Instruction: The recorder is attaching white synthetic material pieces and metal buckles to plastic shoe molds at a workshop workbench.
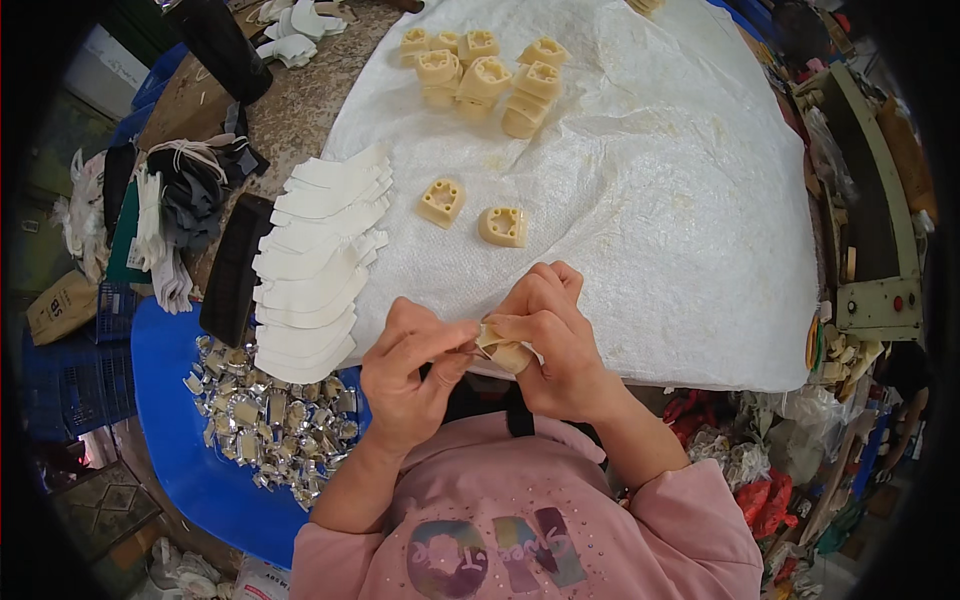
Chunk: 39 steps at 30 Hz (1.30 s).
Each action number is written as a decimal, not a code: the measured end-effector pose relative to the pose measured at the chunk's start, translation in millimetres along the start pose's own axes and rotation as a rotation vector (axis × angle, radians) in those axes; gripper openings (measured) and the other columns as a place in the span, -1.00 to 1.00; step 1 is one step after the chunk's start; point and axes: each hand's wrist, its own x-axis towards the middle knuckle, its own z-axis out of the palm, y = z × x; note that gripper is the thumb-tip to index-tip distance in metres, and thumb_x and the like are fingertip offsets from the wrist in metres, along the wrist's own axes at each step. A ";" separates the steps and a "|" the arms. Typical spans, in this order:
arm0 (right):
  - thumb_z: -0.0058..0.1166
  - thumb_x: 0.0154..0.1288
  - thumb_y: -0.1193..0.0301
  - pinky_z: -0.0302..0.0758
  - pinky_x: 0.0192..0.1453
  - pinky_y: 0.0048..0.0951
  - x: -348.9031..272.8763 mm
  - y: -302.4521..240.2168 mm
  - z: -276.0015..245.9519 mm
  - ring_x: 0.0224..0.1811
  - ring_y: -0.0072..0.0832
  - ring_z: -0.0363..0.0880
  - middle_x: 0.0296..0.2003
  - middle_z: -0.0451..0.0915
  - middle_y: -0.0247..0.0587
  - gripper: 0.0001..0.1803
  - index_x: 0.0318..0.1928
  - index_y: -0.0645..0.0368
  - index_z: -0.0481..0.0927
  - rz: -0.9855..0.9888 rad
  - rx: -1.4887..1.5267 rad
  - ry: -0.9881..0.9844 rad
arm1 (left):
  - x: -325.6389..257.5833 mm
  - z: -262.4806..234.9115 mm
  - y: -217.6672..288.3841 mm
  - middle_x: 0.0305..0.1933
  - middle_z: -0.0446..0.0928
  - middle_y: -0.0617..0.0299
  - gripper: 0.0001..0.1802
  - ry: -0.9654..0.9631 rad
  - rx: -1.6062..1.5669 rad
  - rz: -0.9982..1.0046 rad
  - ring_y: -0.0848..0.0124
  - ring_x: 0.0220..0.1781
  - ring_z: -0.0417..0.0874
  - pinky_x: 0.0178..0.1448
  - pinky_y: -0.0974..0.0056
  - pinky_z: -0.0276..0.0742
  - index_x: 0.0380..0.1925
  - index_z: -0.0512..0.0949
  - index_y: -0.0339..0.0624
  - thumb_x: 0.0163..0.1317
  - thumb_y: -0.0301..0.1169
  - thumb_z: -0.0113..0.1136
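Both hands meet at the near edge of the table, on one small cream piece (pixel 513 357); it sits over the sheet's front edge, just in front of the torso. Right hand (pixel 552 335): fingers curled and closed round the piece, gripping it from the right. Left hand (pixel 410 372): index finger and thumb drawn close together at the piece's left edge — can't tell if they pinch its edge or something thin there.

Two cream blocks with holes lie apart from each other just beyond the hands: left block (pixel 441 202), right block (pixel 502 227). A cluster of similar blocks (pixel 482 78) stands farther back, some stacked. All on a white woven sheet (pixel 660 240).

Left of the hands: overlapping row of white curved strips (pixel 318 268), black tray (pixel 230 270) beside it. Below that, blue tub (pixel 172 415) with a heap of shiny metallic-looking pieces (pixel 272 425). Far left back — black cylinder (pixel 222 52), tilted in view. Right side: greenish metal frame (pixel 882 303) next to the table.
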 end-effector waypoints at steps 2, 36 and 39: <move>0.00 -0.33 0.73 0.04 -0.08 -0.19 -1.7 2.2 1.0 -0.28 -0.30 0.30 -0.39 0.33 -0.25 -0.56 -0.29 0.14 0.45 -0.005 0.079 -0.008 | 3.0 1.8 4.3 -0.44 0.50 0.18 -0.86 -0.032 0.028 0.014 0.39 -0.47 0.43 -0.41 0.39 0.36 -0.29 0.60 -0.32 0.11 -0.60 0.22; -0.16 0.43 0.45 0.46 0.13 -0.36 -29.4 -28.3 23.6 0.01 -0.42 0.50 -0.06 0.51 -0.07 -0.76 0.02 0.31 0.34 0.644 1.188 0.392 | -2.0 -2.7 19.6 -0.21 0.43 0.05 -0.70 0.020 -0.085 0.085 0.15 -0.16 0.52 -0.09 0.17 0.51 -0.32 0.51 -0.21 -0.09 -0.73 0.27; -0.24 0.46 0.45 0.48 0.15 -0.33 -35.3 -24.2 18.0 0.02 -0.40 0.53 -0.04 0.52 -0.04 -0.77 -0.01 0.33 0.39 0.618 1.177 0.342 | -3.3 -6.2 18.1 -0.21 0.46 0.00 -0.71 -0.121 -0.064 0.081 0.11 -0.18 0.56 -0.16 0.16 0.54 -0.34 0.49 -0.26 -0.09 -0.77 0.23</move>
